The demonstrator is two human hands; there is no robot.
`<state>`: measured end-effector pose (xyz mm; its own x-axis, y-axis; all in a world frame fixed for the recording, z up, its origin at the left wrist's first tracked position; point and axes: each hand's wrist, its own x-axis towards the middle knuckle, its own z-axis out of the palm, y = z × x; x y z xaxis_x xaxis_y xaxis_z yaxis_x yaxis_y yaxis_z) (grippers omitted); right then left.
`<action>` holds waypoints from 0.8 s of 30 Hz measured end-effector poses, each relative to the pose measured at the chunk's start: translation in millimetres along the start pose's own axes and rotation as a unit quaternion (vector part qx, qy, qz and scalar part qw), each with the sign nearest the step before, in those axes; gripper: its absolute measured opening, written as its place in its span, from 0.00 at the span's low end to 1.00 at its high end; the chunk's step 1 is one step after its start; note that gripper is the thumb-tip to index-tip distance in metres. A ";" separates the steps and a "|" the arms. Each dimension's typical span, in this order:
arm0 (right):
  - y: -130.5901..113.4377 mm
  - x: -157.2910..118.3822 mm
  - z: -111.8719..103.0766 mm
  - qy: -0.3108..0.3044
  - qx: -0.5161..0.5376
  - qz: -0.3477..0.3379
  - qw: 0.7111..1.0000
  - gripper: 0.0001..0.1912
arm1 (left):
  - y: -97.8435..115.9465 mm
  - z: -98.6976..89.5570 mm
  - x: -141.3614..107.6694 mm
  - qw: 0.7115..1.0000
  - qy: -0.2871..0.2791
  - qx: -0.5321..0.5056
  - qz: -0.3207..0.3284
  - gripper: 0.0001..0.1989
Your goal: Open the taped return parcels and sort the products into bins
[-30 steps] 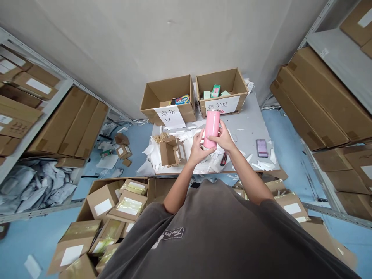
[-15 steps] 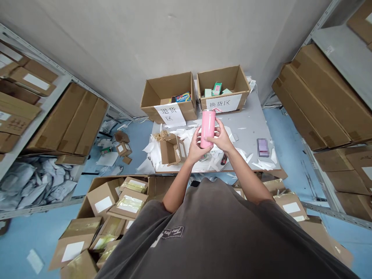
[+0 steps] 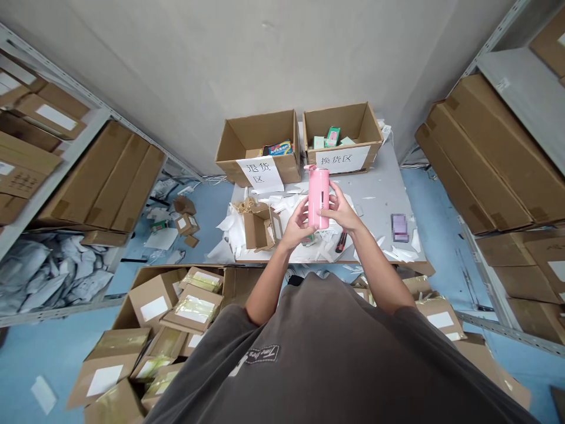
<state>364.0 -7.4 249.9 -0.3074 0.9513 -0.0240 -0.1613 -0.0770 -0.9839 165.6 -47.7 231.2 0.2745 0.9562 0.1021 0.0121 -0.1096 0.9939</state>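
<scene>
A pink tumbler [image 3: 318, 197] stands upright between my two hands, above the table [image 3: 379, 188]. My left hand [image 3: 296, 225] grips its lower left side, fingers wrapped round it. From the right, my right hand [image 3: 342, 211] holds it with the thumb across the front. A dark printed mark shows on the tumbler's front, and a pink loop sticks out at the left of its lid. Under my hands lie white paper scraps and a red-and-black utility knife [image 3: 341, 242]. Just left of my left hand sits a small opened carton [image 3: 256, 231].
Two labelled cardboard boxes stand at the table's back: the left box [image 3: 289, 172] holds a colourful packet, the right box [image 3: 373, 154] small green boxes. A phone-like item [image 3: 399, 228] lies at right. Taped parcels [image 3: 194, 307] fill the space before the table. Shelves flank both sides.
The tumbler has been turned in my hands: its dark mark now faces me, and the lid loop has swung from right to left. Both hands still hold it.
</scene>
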 end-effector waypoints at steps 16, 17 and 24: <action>31.9 14.7 -15.0 0.013 0.018 0.023 0.999 0.60 | -37.8 -21.4 -11.4 0.999 -0.009 -0.009 -0.032 0.53; 38.2 16.7 -17.1 0.027 0.019 0.023 0.999 0.59 | -46.6 -30.2 -13.9 0.999 0.007 0.000 -0.036 0.49; 100.7 42.6 -8.9 0.119 -0.014 0.001 0.993 0.46 | -130.3 -75.3 -32.6 0.968 0.068 0.206 -0.127 0.47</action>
<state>343.0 28.1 148.2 -0.0765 0.9950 -0.0648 -0.1342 -0.0746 -0.9881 82.6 -44.1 101.4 0.0844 0.9903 -0.1107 0.4533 0.0608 0.8893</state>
